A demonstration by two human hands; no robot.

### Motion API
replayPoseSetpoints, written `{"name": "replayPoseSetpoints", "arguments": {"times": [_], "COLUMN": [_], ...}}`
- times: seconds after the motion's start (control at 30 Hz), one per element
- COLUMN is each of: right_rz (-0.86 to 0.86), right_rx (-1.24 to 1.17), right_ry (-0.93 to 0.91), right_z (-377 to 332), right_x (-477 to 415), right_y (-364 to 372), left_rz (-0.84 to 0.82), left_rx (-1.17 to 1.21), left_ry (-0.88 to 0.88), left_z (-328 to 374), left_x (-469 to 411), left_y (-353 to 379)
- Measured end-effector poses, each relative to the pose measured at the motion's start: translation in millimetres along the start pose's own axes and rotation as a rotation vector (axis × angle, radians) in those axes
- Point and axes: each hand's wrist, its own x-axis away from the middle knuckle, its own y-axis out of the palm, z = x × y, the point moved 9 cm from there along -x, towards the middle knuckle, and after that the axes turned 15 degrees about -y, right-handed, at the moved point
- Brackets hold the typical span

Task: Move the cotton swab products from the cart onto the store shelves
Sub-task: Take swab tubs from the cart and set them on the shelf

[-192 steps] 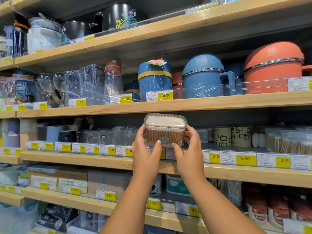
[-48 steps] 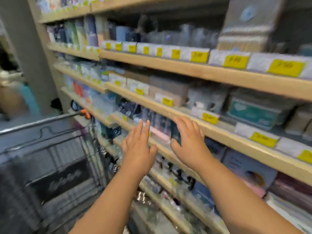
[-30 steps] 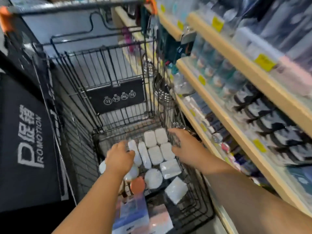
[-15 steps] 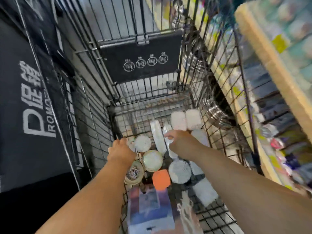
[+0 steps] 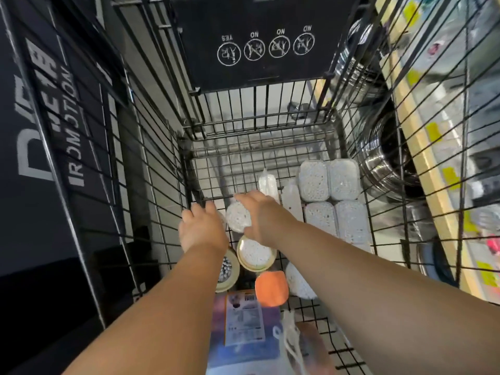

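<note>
At left a black promotion banner (image 5: 46,125) — at right a wooden shelf (image 5: 426,169) with yellow price tags (image 5: 433,132).

In cart (image 5: 257,132): swab tub (image 5: 238,217) btwn L hand (image 5: 203,230) & R hand (image 5: 263,216); swab boxes (image 5: 328,181) to right; shelves (image 5: 431,161) beyond.

The cart (image 5: 151,185) is a black wire basket with a grid floor; a black panel (image 5: 257,44) with four round pictograms hangs on its far end wall. On the floor, four rectangular tubs (image 5: 313,181) of cotton swabs form a two-by-two block in the far right corner. Two narrow packs (image 5: 266,182) stand just left of it. Nearer lie a clear round tub (image 5: 238,217), a cream-rimmed round tub (image 5: 255,253), an orange-lidded container (image 5: 270,292) and a flat printed pack (image 5: 243,328).
</note>
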Motion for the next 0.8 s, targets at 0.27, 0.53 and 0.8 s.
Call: {"name": "replayPoseSetpoints", "arguments": {"times": [0.27,0.53,0.8], "right_rz": [-0.043,0.428,0.547], "right_rx": [0.217,0.094,0.184], "right_ry": [0.036,-0.055,0.227], "right_z": [7.3,4.5,63.0], "right_x": [-10.9,5.5,28.3], "right_y": [8.7,-54.6,-90.6], "left_rz": [0.101,0.070,0.009], "left_rx": [0.074,0.096,0.067], "left_ry": [0.068,0.077,0.058], "left_z": [6.4,11.8,16.3], "left_x": [-3.6,-5.2,-5.5], "left_y": [-5.6,-6.3,-3.0]}}
